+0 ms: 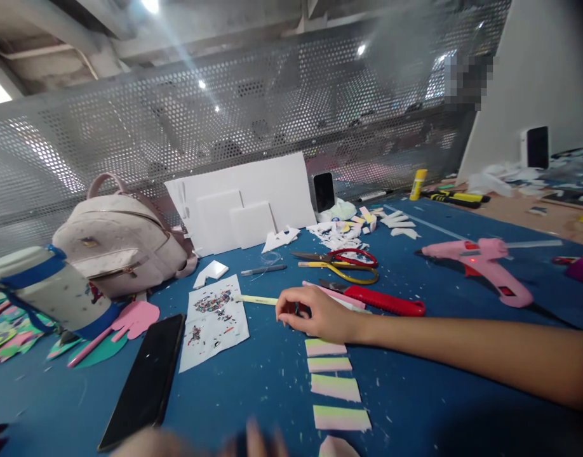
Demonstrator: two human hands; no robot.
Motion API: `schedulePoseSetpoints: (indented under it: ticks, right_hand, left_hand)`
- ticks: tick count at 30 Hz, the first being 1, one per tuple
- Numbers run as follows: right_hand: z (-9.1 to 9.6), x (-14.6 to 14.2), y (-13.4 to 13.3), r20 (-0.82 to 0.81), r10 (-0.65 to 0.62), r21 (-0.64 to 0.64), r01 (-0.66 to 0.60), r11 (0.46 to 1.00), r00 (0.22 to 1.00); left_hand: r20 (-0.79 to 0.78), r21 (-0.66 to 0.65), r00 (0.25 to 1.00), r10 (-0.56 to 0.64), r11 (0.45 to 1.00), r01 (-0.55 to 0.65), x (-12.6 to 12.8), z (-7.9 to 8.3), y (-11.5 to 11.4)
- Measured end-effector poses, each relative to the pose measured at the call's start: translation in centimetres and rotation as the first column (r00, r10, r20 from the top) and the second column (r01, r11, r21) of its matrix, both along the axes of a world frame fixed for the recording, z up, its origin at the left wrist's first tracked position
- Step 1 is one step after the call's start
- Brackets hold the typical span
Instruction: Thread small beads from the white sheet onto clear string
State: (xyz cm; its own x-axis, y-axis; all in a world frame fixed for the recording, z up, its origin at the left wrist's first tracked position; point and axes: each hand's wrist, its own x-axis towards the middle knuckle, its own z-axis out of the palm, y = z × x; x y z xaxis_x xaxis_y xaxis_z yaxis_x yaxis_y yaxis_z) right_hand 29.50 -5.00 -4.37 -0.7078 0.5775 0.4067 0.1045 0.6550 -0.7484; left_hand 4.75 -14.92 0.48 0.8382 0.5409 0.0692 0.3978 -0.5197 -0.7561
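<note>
My right hand (315,312) reaches in from the right across the blue table (253,381), fingers curled down on the surface near a pale yellow pen (256,299); what it pinches, if anything, is hidden. Just below it lies a column of several pink-and-green foam strips (334,386). My left hand (210,444) is a blur at the bottom edge, beside a black phone (146,379). A red box cutter (384,303) and scissors (341,261) lie just beyond my right hand.
A pink glue gun (482,261) lies at right with its light on. A white sheet with scraps (214,320), a beige backpack (122,238), a bottle (51,289) and white foam boards (246,203) stand left and behind. A perforated metal fence backs the table.
</note>
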Motion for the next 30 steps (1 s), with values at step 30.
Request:
schedulePoseSetpoints:
  ticks: [30]
  right_hand:
    - [0.1, 0.1, 0.1, 0.002, 0.011, -0.028, -0.011, 1.0, 1.0]
  left_hand:
    - [0.367, -0.904, 0.569, 0.735, 0.427, 0.032, -6.0, -1.4, 7.9]
